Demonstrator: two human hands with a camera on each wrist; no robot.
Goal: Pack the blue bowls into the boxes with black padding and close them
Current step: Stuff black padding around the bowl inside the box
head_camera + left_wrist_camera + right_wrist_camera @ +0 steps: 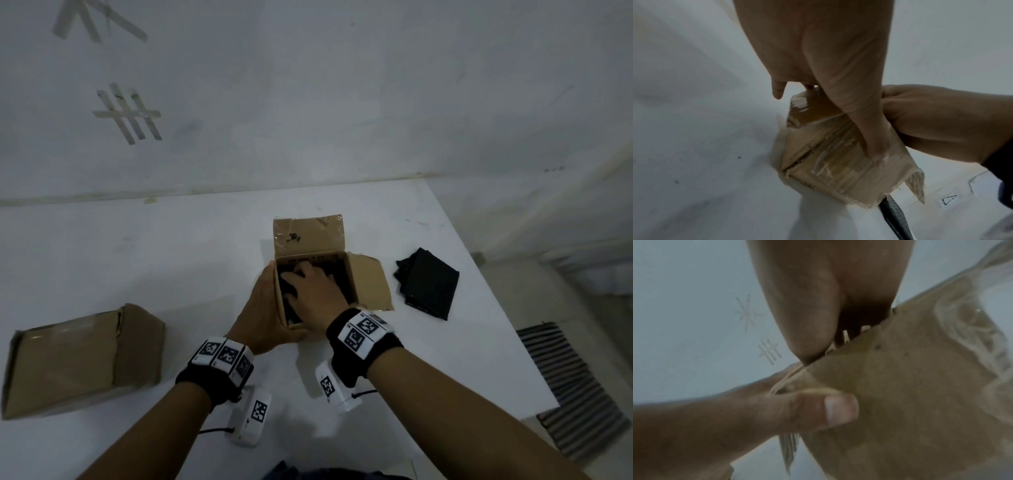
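Two cardboard boxes on the white table (102,260); item one, the open box (363,284) at centre, flaps up and out; item two, a closed box (82,356) lying well to the left, taped; one spare black padding pad (428,284) lying near the open box on its right. Left hand (263,308) clasps the open box's near-left corner, thumb curled onto the near wall, fingers against the left wall. Right hand (315,287) reaches into the box, fingers spread and lightly bent on the black padding (286,293) inside; whether they pinch it cannot be told. Blue bowls: none visible in any view; possibly under the padding, not confirmable. Step in hand, by judgement: seating the padding. To do it well: keep the left hand bracing the corner so the box does not slide; press the padding flat into the corners, below the rim; clear the right hand before folding flaps, side flaps first.
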